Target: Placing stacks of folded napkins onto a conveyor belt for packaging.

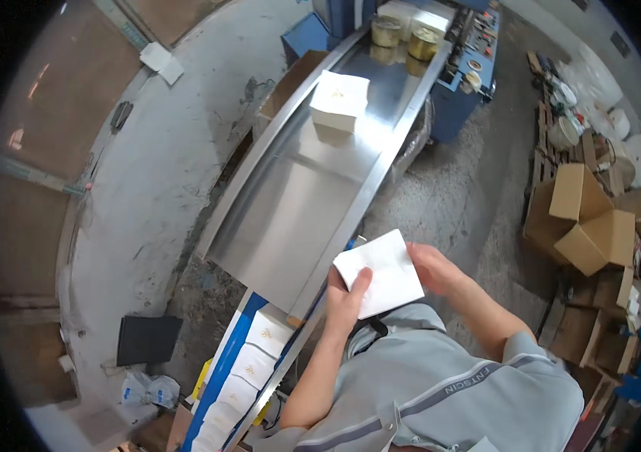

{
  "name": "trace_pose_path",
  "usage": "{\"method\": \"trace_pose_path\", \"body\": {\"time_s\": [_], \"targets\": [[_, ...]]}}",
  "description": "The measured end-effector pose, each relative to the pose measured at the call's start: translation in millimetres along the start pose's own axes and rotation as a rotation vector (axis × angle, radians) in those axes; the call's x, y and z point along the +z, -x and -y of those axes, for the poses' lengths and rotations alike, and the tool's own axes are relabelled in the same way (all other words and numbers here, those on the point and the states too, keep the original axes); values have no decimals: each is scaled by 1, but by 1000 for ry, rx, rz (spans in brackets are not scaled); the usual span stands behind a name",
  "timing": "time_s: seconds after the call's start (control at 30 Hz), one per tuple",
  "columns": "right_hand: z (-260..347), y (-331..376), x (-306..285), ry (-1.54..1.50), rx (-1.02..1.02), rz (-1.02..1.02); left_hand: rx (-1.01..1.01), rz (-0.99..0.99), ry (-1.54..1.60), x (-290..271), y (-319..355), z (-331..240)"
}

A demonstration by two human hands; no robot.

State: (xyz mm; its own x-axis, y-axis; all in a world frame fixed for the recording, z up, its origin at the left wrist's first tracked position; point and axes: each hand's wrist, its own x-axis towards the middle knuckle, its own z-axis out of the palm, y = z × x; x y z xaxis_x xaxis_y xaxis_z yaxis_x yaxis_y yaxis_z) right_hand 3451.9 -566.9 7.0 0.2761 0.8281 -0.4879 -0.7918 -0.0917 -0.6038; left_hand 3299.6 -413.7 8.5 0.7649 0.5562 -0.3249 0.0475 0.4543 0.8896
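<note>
In front of my waist I have a stack of white folded paper napkins (382, 275). My left hand (344, 300) grips its left side, thumb lying across the top and the other fingers hidden beneath. At the stack's right edge is my right hand (432, 268), its fingers curled against the side and partly hidden. Another stack of white napkins (339, 98) with a small gold print stands on the upper part of the metal chute (290, 203). Below the chute's near end, more gold-printed napkins (251, 365) lie in a row on a blue-edged conveyor (222, 380).
Two round tins or rolls (387, 32) sit at the chute's far end, beside a blue machine with a control panel (478, 53). Open cardboard boxes (580, 218) and a loaded pallet line the right side. A black panel (148, 340) leans by the left wall.
</note>
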Motion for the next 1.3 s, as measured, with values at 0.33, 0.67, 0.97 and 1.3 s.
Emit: {"method": "trace_pose_path", "body": {"time_s": [0.33,0.67,0.97,1.3], "targets": [[-7,21,-62,394,-23,-131,-134,144,-182,32,6,58],[29,-162,-161,320,-106,-272,-293,104,-400,32,21,80],[-87,-354,-117,212,68,216,-365,-28,-391,37,24,99],[-113,-343,-77,96,1,266,-329,-191,-324,47,24,96]]}}
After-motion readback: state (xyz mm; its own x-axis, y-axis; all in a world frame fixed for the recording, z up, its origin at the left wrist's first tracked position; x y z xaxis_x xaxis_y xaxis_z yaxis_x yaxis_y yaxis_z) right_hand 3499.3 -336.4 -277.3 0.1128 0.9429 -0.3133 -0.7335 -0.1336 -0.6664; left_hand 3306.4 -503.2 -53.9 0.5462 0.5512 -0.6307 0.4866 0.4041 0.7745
